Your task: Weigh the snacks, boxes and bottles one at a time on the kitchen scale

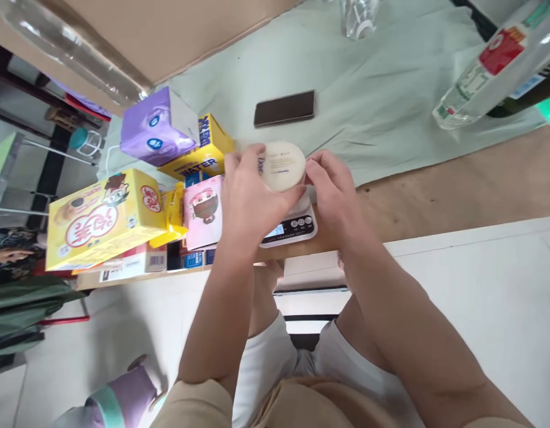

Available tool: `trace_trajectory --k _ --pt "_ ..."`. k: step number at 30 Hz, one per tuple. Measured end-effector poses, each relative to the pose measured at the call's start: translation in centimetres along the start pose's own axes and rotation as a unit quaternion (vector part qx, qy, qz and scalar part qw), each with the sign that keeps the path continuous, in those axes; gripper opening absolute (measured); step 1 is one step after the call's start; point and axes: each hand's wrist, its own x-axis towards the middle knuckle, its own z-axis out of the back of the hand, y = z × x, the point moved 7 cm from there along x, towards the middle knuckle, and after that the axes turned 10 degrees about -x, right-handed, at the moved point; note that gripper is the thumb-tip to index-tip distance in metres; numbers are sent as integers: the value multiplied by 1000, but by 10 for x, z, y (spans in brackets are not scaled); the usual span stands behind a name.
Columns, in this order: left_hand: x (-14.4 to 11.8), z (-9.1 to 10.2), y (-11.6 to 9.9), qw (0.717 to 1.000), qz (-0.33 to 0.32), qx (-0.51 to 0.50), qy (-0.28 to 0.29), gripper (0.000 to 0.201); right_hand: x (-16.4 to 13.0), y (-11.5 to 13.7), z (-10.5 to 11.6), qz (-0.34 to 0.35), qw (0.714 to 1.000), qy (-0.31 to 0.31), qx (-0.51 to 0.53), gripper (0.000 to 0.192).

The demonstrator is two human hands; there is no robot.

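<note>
Your left hand [252, 199] wrapped around a cream-coloured Dove jar [284, 166], your right hand [335, 184] half-curled at its edge, grip unclear; digital scale [297, 229] showing between your wrists

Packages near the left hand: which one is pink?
The pink package, just beside the left hand; the purple pack and the yellow boxes show different main colours.

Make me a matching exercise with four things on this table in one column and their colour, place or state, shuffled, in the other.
Things:
1. Round container
2. Phone
3. Scale
4. Wrapped pack

Descriptions:
A. Lying flat on the green cloth
B. Purple
C. Gripped by the left hand
D. Showing a lit display

Pairs: 1-C, 2-A, 3-D, 4-B
</note>
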Motion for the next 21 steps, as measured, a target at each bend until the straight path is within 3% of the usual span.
trace_trajectory --k 4,9,12,15,18,21 --pt "-9 -1 15 999 16 24 29 74 -2 0 -7 32 996 13 -87 33" --pt "-8 6 24 996 -15 -33 77 75 -4 1 -2 28 996 -10 -82 34" --pt "-7 28 24 984 -107 -134 40 64 -5 -1 3 14 997 -39 -67 34" --pt "-14 50 27 952 -191 -239 -21 50 -5 -4 8 34 995 -54 -70 33" --pt "-15 51 38 933 -168 -317 -39 43 -5 -8 15 48 994 -67 -70 32" --pt "-12 39 42 909 -148 -388 -27 40 -4 -13 25 44 993 -85 -64 32"
